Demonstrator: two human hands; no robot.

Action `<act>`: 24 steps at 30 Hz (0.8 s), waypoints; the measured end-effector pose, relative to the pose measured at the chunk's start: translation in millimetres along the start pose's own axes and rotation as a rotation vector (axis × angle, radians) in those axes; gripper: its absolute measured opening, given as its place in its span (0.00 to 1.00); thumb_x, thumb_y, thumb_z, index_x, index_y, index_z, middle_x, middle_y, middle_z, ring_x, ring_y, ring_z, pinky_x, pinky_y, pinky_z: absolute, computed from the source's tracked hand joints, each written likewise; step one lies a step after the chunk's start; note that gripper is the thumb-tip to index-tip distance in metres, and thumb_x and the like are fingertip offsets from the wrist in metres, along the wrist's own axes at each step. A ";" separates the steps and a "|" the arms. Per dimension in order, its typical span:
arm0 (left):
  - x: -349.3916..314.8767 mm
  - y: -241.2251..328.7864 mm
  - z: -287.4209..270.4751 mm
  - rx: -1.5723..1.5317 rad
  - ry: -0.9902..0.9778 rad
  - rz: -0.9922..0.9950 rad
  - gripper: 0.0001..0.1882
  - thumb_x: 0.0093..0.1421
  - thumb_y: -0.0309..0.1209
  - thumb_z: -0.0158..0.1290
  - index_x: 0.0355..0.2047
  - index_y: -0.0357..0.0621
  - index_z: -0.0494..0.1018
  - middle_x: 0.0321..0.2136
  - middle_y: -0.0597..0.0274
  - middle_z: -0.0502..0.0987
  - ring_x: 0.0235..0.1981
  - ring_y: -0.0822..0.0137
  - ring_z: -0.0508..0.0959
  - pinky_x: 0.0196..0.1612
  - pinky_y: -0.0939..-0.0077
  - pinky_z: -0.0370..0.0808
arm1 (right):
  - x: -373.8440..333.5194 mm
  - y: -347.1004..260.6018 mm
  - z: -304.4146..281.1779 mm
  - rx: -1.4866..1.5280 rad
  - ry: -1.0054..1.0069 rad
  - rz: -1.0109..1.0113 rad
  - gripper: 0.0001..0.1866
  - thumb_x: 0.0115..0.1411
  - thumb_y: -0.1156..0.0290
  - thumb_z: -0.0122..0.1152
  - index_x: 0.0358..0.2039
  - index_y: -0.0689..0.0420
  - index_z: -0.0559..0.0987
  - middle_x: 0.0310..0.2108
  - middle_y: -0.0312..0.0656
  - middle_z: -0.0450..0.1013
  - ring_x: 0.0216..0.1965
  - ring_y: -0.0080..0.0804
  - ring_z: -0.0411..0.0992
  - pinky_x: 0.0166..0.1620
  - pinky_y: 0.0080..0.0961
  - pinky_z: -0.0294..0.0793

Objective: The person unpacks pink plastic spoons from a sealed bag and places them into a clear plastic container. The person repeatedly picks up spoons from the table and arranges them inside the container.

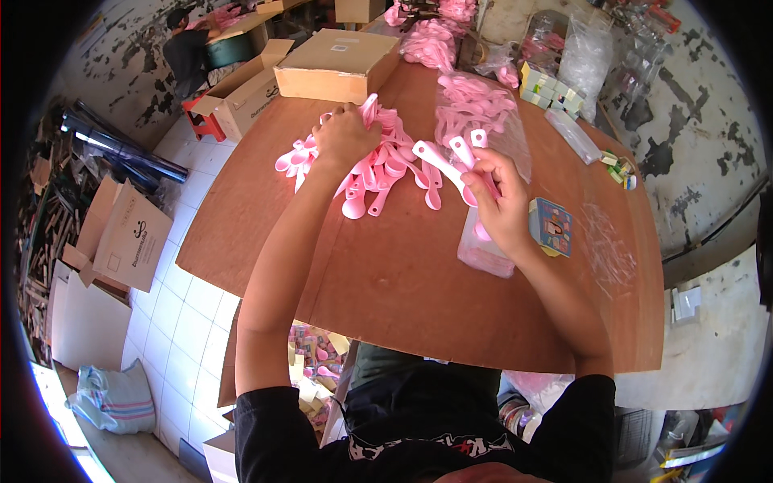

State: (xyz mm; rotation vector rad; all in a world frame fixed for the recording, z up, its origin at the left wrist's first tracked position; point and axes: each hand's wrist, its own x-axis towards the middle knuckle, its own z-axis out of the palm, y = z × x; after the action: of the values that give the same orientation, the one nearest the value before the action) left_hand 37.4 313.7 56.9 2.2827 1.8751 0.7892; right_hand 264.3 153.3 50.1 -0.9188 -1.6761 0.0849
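Observation:
A loose heap of pink plastic spoons (378,177) lies on the brown wooden table (386,278). My left hand (345,135) is over the heap's far left part, fingers curled down and partly hidden, with one pink spoon (369,106) upright against them. To the right, my right hand (504,201) is closed around several pink spoons (435,154), their handles with end holes fanned out up and left. Below that hand lies a clear plastic packet (488,259) with pinkish contents, touching the table. A small blue printed box (552,228) stands just right of my right wrist.
Beyond the heap sit a closed cardboard box (336,66) and a clear bag of pink spoons (481,105). Small yellow-and-white boxes (551,87) and clear plastic strips (605,248) are at the right. Another person (187,52) is far left, near an open carton (241,101).

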 end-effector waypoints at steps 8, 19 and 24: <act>-60.5 36.4 -20.1 -0.397 0.210 0.322 0.35 0.62 0.54 0.50 0.56 0.36 0.67 0.56 0.45 0.69 0.60 0.54 0.67 0.61 0.54 0.61 | -7.7 -14.0 -2.8 0.220 0.113 0.315 0.14 0.62 0.75 0.62 0.48 0.59 0.73 0.32 0.36 0.75 0.32 0.16 0.69 0.36 0.17 0.69; -199.1 51.2 -10.5 -2.161 -0.441 -0.638 0.21 0.72 0.42 0.32 0.52 0.42 0.68 0.48 0.55 0.75 0.52 0.62 0.74 0.59 0.63 0.68 | -40.8 -74.0 60.7 0.102 -0.257 0.203 0.15 0.61 0.73 0.57 0.46 0.61 0.65 0.40 0.50 0.69 0.43 0.45 0.72 0.44 0.37 0.71; -200.0 31.2 2.6 -2.162 -0.192 -0.620 0.18 0.72 0.40 0.34 0.45 0.41 0.68 0.45 0.59 0.75 0.49 0.64 0.75 0.56 0.66 0.69 | -21.3 -81.3 32.4 -0.008 -0.467 0.103 0.11 0.63 0.68 0.56 0.43 0.59 0.71 0.40 0.47 0.72 0.41 0.44 0.74 0.42 0.38 0.73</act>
State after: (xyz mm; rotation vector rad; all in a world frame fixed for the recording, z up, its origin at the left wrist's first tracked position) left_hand 43.1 119.6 -0.2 0.3261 0.4783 1.2408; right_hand 194.9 97.3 63.3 -1.0466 -2.0555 0.3880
